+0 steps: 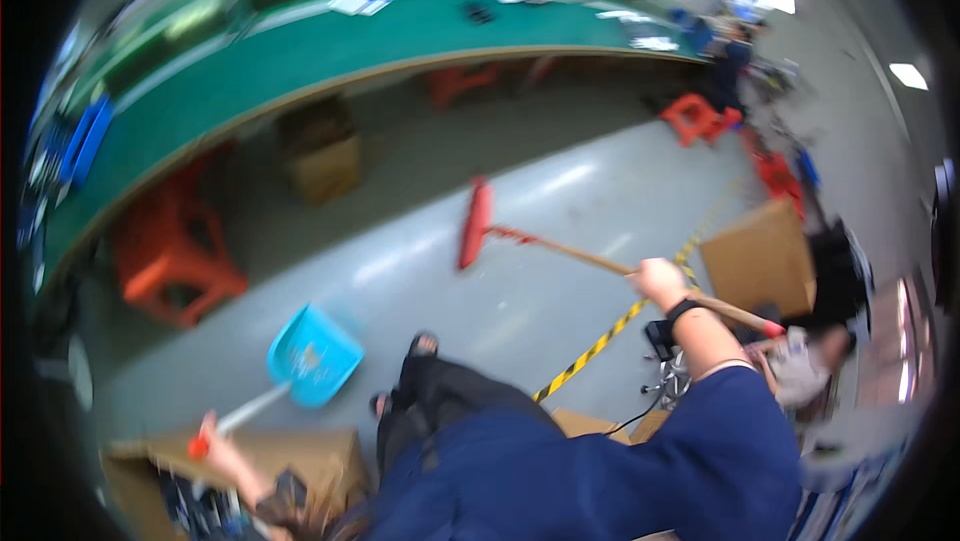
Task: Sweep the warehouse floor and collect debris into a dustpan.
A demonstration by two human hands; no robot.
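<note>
My right hand [660, 283] is closed round the wooden handle of a broom [580, 254]. Its red head points away to the left, over the grey floor. At the lower left, my left hand [226, 455] grips the orange end of a long-handled dustpan [335, 349]. The dustpan's pan is bright blue, with some small pale debris in it. Broom head and pan are well apart. Motion blurs the picture, so I cannot tell whether the broom head touches the floor.
Beside my left forearm stands an open cardboard box [330, 461] with dark items inside. An orange stool [185, 256] and a carton [325, 163] sit under the long green bench [420, 36]. Yellow-black tape [590, 353] crosses the floor. A person [800, 366] is close on the right.
</note>
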